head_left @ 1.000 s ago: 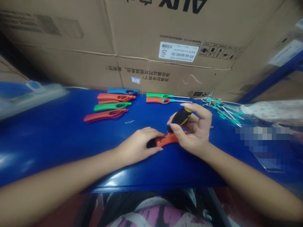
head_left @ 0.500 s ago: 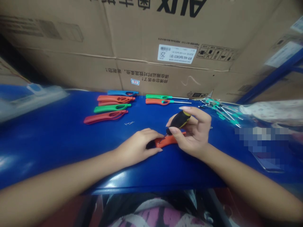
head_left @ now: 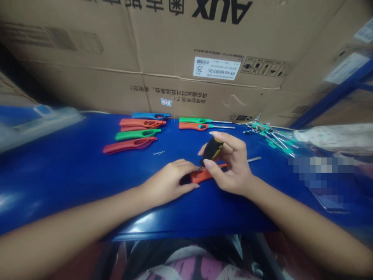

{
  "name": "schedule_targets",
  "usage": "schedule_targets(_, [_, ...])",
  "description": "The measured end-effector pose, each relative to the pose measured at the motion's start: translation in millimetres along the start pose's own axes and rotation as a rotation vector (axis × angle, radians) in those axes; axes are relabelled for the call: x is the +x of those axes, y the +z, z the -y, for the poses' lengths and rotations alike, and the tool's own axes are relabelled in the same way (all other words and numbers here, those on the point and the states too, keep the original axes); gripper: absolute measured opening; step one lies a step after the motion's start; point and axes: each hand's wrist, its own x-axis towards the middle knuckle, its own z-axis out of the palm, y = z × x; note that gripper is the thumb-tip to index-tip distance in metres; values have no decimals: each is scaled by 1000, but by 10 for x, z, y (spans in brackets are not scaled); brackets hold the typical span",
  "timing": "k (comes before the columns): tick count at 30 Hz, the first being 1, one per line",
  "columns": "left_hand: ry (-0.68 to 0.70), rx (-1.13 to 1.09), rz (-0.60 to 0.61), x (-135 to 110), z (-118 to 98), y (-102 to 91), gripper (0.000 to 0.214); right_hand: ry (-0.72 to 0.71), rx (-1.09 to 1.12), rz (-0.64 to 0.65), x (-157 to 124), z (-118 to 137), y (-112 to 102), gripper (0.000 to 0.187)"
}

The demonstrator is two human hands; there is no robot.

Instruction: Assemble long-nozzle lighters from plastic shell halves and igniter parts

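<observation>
An orange lighter (head_left: 201, 177) with a long metal tube lies on the blue table, its handle end pinched between the thumb and fingers of my left hand (head_left: 175, 179). My right hand (head_left: 233, 167) grips a black and yellow screwdriver (head_left: 212, 149). The shaft slants down and its tip is at the handle end of the lighter, near my left fingers. My right hand covers the middle of the lighter, and the metal tube shows beyond it on the right. A few tiny thin metal pieces (head_left: 159, 153) lie left of the hands.
Several coloured lighter handles (head_left: 131, 144) lie at the back left. Two lighters with tubes, one green (head_left: 194, 120) and one orange (head_left: 192, 126), lie near the carton (head_left: 175, 54). A heap of teal-and-metal lighter parts (head_left: 274, 138) is at right. A clear plastic container (head_left: 58, 120) stands far left.
My right hand has shifted left, and the screwdriver stands more upright. The lighter's metal tube now shows beyond the hand. My left hand has stayed in place.
</observation>
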Motion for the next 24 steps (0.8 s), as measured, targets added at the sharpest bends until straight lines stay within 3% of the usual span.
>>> schedule_targets(6, [27,3,-19,-7,23,14,34,57,14,124,51,65,-50,67])
schedule_targets(15, [31,28,-20,6,0,3,20,-11,-247,19,34,54,-68,76])
schedule_targets(20, [49,17,-38,-5,28,18,32,190,-11,130,135,131,-130,54])
schedule_targets(22, [55,20,-42,-11,35,20,33,189,-16,76,150,117,-142,52])
schedule_targets(24, [56,24,-38,-15,31,16,35,99,-150,-10,147,89,-151,54])
